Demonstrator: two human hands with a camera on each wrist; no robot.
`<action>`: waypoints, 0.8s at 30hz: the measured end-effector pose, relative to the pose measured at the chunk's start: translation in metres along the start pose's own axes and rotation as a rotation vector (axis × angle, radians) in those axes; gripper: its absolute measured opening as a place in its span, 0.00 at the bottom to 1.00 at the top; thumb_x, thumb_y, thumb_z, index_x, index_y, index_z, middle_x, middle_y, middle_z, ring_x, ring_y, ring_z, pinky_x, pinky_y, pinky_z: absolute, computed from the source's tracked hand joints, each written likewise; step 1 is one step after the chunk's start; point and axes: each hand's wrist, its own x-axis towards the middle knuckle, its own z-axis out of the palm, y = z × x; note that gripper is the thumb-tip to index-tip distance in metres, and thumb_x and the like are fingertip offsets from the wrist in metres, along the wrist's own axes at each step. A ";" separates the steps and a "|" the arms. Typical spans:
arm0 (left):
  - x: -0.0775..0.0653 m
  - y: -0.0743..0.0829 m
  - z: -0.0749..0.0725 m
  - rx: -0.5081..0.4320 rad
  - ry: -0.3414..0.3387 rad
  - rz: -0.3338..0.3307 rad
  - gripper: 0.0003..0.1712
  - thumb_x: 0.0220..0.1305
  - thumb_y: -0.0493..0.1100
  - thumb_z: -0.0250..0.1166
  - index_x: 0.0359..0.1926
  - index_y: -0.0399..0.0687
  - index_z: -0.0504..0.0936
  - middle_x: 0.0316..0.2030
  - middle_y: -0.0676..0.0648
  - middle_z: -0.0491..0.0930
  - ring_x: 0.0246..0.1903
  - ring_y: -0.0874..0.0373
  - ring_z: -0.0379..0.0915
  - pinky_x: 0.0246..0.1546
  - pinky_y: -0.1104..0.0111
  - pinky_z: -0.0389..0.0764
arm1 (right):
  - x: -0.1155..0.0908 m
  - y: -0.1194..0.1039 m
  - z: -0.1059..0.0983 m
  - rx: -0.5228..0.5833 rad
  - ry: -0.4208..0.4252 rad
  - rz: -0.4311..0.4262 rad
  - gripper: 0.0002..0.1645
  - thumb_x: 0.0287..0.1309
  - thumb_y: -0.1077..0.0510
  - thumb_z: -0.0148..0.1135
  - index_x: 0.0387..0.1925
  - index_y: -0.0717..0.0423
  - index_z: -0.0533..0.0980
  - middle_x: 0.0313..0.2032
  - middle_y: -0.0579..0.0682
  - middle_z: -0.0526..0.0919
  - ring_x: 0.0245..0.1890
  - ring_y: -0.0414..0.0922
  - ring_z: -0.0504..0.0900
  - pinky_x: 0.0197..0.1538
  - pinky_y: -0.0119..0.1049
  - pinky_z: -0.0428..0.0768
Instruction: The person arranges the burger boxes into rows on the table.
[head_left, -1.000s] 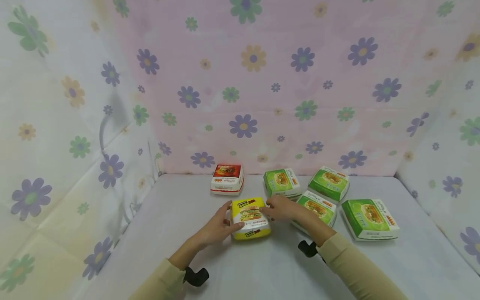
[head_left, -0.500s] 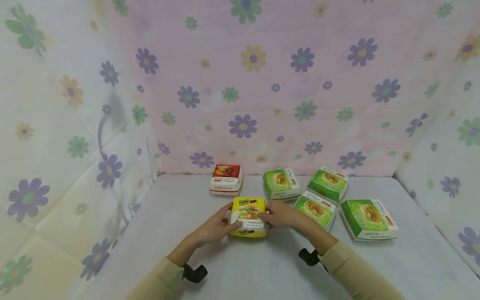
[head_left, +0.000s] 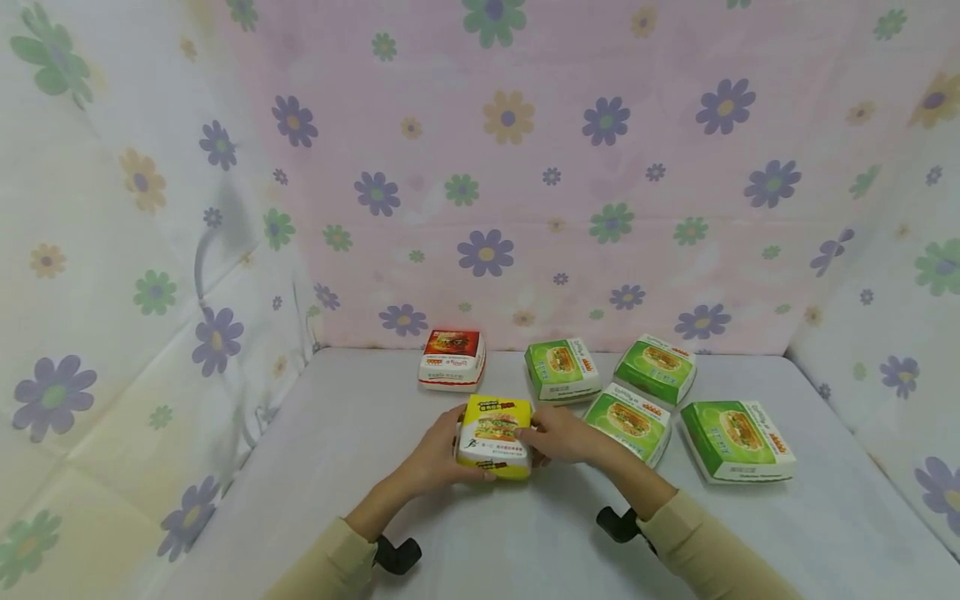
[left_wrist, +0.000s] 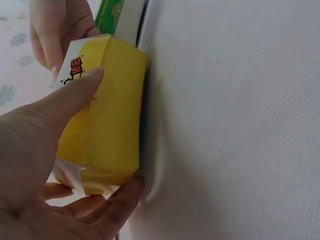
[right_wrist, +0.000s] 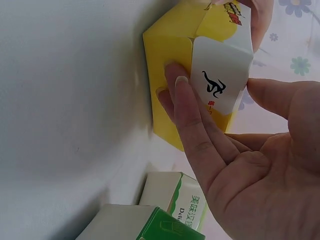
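Observation:
A yellow and white burger box (head_left: 495, 427), printed with a burger, sits on the table between both hands. From the left, my left hand (head_left: 444, 454) grips it. In the left wrist view, that thumb lies on the yellow side of the box (left_wrist: 117, 105) and the fingers curl under its lower end. My right hand (head_left: 561, 436) holds the opposite side. The right wrist view shows its fingers flat along the side of the box (right_wrist: 172, 45), over a white flap with a black figure, with the thumb at the top edge.
A red and white burger box (head_left: 452, 360) stands behind, near the back wall. Several green and white burger boxes are grouped on the right, the nearest one (head_left: 628, 423) close beside the right wrist. Flowered cloth (head_left: 547, 275) encloses the table (head_left: 345, 417).
The yellow box has shifted slightly left, and the right hand has come down onto its side. The left thumb has slid from the top to the near edge. The other boxes stay put.

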 end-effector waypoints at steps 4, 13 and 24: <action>-0.002 0.000 -0.001 0.045 0.016 0.016 0.68 0.44 0.62 0.84 0.78 0.45 0.56 0.72 0.42 0.63 0.69 0.45 0.62 0.68 0.43 0.67 | 0.001 -0.002 0.004 -0.023 0.022 0.009 0.15 0.74 0.53 0.58 0.44 0.63 0.80 0.29 0.49 0.84 0.26 0.44 0.83 0.32 0.39 0.83; -0.008 -0.005 -0.014 0.061 0.045 0.032 0.66 0.43 0.61 0.84 0.76 0.43 0.58 0.71 0.42 0.65 0.67 0.47 0.64 0.67 0.44 0.69 | 0.005 -0.012 0.011 -0.095 0.044 -0.018 0.17 0.73 0.51 0.59 0.45 0.63 0.81 0.28 0.48 0.82 0.26 0.42 0.78 0.29 0.34 0.75; -0.016 -0.017 -0.037 0.093 0.080 0.004 0.66 0.42 0.60 0.86 0.75 0.44 0.59 0.66 0.45 0.69 0.58 0.52 0.70 0.60 0.50 0.76 | 0.025 -0.022 0.025 -0.067 0.022 -0.032 0.21 0.73 0.48 0.59 0.48 0.64 0.80 0.29 0.47 0.82 0.27 0.43 0.80 0.29 0.34 0.77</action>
